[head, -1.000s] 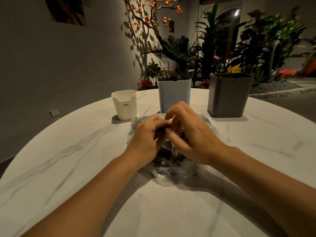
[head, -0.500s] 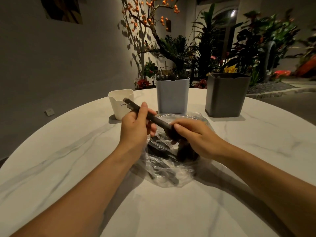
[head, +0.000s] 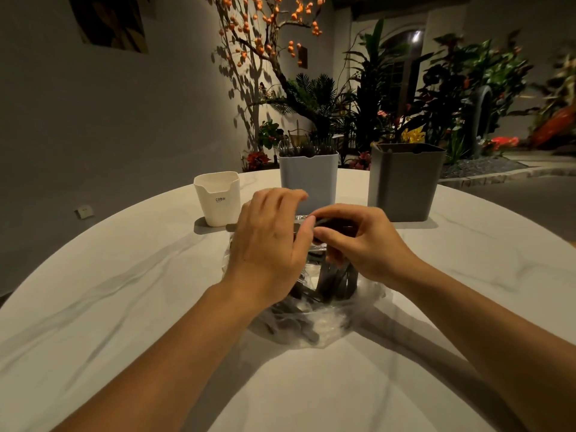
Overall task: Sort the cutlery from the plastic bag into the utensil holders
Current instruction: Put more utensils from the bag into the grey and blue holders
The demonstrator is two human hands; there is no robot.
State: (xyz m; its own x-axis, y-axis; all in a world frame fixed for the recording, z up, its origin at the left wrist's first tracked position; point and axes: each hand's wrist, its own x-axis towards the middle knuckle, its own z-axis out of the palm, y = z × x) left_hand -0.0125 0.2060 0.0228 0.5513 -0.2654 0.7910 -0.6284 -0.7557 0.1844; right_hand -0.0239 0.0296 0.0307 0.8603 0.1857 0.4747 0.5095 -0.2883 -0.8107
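Hands: two, both mine, over the plastic bag [head: 314,322] at the middle of the worktop [head: 124,307].
Left hand [head: 271,241]: back toward the camera, fingers bent over the bag's top; a thin dark utensil tip [head: 232,227] pokes out past its left side — whether I'm gripping it I cannot tell, the palm side is hidden.
Right hand [head: 358,241]: fingers and thumb curled round a dark bundle of cutlery [head: 335,229] held just above the bag, touching the left hand's fingertips.
Bag: one, clear and crumpled, lying on the worktop under both hands; more dark cutlery inside it, count not readable.
Holders: three, in a row behind the bag, all upright.
White holder [head: 218,199]: smallest, on the left, small lettering on the front, nothing visible above its rim.
Light blue holder [head: 308,179]: middle, just behind my left hand; several utensil tips [head: 299,148] show above its rim — too dim to count.
Dark grey holder [head: 405,182]: largest, on the right, nothing showing above its rim.
Worktop: one, round, white marble look with grey veins.
Background: plants [head: 405,98] and a branch with orange fruit [head: 274,29] against a grey wall.
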